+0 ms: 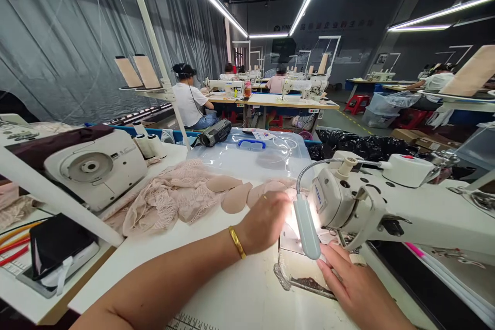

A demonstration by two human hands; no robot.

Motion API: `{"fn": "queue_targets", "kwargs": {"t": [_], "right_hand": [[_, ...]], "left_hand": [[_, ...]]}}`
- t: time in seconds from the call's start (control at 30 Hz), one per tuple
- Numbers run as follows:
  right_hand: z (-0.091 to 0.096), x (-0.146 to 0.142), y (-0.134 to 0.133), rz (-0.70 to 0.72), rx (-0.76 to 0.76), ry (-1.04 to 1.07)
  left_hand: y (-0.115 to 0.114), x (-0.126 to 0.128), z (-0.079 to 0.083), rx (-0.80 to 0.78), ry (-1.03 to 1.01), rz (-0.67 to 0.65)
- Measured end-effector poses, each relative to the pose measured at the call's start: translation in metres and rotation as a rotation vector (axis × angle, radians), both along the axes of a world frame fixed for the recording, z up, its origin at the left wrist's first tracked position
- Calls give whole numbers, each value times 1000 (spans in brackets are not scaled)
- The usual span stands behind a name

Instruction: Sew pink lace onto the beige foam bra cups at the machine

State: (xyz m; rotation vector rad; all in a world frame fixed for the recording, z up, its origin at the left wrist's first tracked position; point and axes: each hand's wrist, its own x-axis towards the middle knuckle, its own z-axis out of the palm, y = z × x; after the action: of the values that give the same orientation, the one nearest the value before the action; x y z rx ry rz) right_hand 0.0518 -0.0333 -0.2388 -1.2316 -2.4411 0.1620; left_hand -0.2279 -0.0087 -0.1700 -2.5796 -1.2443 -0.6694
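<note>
Curling its fingers inward, the left hand (pixel 266 224) sits just left of the lamp (pixel 308 232) of the sewing machine (pixel 410 216). Its fingertips are blurred and lie in bright glare; whether they pinch anything cannot be told. A yellow bracelet (pixel 236 242) encircles the left wrist, and a ring (pixel 265 197) fits 1 finger. The right hand (pixel 350 276) lies on the opposite side of the lamp, fingers extended, with the fingertips near the lower end of the lamp. Whether they grip or only press cannot be told.

The sewing machine stands to the right, its white body beyond the right hand. The lit lamp hangs from a bendable metal neck (pixel 307 167). A worn plate (pixel 296 264) is set into the white table (pixel 185 273) between the 2 hands.

Beyond the left hand, beige cups (pixel 235 199) lie beside a heap of beige lace (pixel 174 198). Behind these rests a clear box (pixel 216 157) with a blue handle (pixel 251 144); a black speaker (pixel 214 133) is at its left. At far left, another machine (pixel 127 157) stands beneath 2 thread cones (pixel 147 71). Farther out, a person in a white shirt (pixel 187 100) sits beside another table (pixel 278 100).
</note>
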Motion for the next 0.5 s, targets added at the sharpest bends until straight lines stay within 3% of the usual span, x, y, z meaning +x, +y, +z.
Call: {"fn": "queue_targets", "kwargs": {"t": [0.1,0.17,0.4,0.5], "right_hand": [[-2,2,2,15,-3,15],[-2,2,4,32,9,27],[11,-2,4,35,-15,32],[12,-3,1,12,-31,51]], "left_hand": [[3,-13,8,-206,68,198],[-2,-15,10,-302,146,207],[-32,13,1,-309,181,-156],[-29,22,-9,-232,174,-193]]}}
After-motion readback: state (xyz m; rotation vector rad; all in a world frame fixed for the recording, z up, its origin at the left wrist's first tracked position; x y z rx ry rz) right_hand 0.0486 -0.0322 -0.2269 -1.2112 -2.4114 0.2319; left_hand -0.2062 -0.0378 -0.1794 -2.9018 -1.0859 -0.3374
